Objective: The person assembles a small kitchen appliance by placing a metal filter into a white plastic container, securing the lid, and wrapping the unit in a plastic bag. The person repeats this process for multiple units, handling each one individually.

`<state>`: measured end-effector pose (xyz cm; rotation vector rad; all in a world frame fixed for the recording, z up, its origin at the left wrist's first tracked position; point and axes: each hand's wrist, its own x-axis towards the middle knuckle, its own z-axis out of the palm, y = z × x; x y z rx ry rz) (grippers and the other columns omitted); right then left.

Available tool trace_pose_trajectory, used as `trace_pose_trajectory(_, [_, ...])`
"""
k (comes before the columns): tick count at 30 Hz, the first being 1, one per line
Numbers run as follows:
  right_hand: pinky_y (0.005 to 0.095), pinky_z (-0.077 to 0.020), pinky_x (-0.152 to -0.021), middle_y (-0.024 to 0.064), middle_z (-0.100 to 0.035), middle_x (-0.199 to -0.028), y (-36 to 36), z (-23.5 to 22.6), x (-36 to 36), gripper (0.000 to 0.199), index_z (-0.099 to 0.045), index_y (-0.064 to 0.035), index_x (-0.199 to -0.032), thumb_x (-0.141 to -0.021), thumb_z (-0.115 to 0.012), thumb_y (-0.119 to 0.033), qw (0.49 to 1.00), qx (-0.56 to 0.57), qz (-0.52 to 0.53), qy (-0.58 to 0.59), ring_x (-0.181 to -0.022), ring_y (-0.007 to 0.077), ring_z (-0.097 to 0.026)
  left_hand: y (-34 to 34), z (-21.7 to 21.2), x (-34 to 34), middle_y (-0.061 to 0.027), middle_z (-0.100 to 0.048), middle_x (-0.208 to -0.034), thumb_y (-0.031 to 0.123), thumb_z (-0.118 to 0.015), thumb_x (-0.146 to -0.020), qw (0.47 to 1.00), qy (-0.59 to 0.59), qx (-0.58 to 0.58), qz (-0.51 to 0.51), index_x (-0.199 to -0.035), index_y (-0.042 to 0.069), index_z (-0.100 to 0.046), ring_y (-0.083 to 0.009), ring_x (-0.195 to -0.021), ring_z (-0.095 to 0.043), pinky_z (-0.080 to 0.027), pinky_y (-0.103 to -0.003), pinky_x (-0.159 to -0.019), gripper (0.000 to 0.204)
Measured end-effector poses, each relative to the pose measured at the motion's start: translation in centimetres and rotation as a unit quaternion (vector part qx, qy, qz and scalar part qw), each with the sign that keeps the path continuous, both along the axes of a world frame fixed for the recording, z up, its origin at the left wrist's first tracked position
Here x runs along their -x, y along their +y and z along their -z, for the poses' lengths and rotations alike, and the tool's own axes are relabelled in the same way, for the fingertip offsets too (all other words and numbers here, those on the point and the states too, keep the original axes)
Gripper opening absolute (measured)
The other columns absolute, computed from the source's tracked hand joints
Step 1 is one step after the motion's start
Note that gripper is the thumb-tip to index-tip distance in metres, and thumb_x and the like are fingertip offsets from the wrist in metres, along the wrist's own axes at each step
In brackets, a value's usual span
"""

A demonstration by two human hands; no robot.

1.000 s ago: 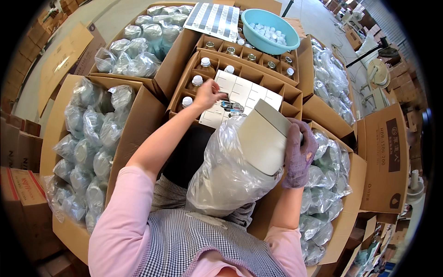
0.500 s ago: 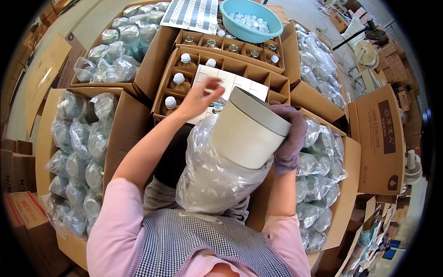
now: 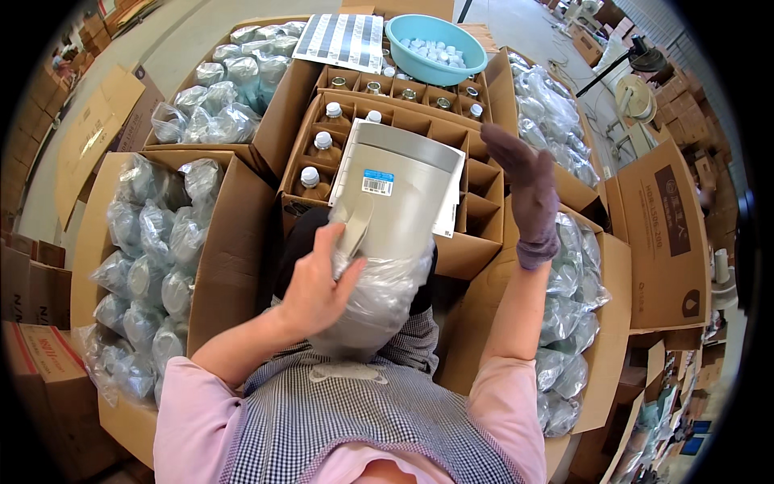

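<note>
Bare left hand (image 3: 310,294) pinches the handle (image 3: 359,226) of a grey container (image 3: 407,194), held over the person's lap, its near end in a clear bag (image 3: 379,298). Gloved right hand (image 3: 522,181) is raised, spread, apart from it, to the right.

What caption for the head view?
Left hand at the handle of a partly bagged jug; gloved right hand open beside it.

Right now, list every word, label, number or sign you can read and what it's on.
Sticker on jug: barcode, blue band; print too small.
Right carton: dark logo panel, large print; wording withheld.
Red-striped carton, left: print; wording withheld.
Carton above it: bold letters, withheld.
Striped sheet, white sheet: too small.
Other print: too blurred.
</note>
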<state>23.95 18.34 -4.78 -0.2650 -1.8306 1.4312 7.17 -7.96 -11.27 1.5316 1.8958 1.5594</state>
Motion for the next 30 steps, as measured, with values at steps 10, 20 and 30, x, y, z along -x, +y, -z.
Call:
trace_pose_trajectory(10, [0.0413,-0.0462,-0.079,0.0175,-0.065,-0.083,-3.3,0.7,5.2,0.035,-0.066,-0.0009,-0.094,-0.095,-0.054,-0.034,0.934,-0.25,0.173,-0.189,-0.083,0.0338,-0.06,-8.2,4.6,0.4,-0.0159,-0.063,-0.073,0.026,-0.061,-0.091,0.939,0.223,0.197,0.172,-0.11,0.0,-0.059,-0.0334,-0.061,-0.064,-0.051,-0.041,-0.055,0.033])
trace_pose_trajectory(20, [0.0438,-0.0465,-0.064,0.0207,-0.059,-0.072,-6.4,0.9,7.4,0.026,-0.056,0.0005,-0.081,-0.091,-0.059,-0.023,0.934,-0.251,0.211,-0.142,-0.071,0.038,-0.06,0.9,-4.4,2.2,-0.0083,-0.061,-0.095,0.004,-0.072,-0.079,0.998,0.024,-0.03,-0.053,-0.105,0.001,-0.065,-0.0182,-0.088,-0.059,-0.047,-0.029,-0.075,0.027])
trace_pose_trajectory(30, [0.0441,-0.0461,-0.066,0.0178,-0.058,-0.076,-5.7,1.3,7.0,0.017,-0.058,-0.0009,-0.086,-0.092,-0.055,-0.016,0.873,-0.416,0.221,-0.126,-0.075,0.0371,-0.059,7.1,-3.6,-0.3,-0.0108,-0.059,-0.084,0.002,-0.07,-0.08,0.996,-0.031,0.019,-0.08,-0.093,0.0,-0.058,-0.0225,-0.079,-0.06,-0.048,-0.035,-0.07,0.018])
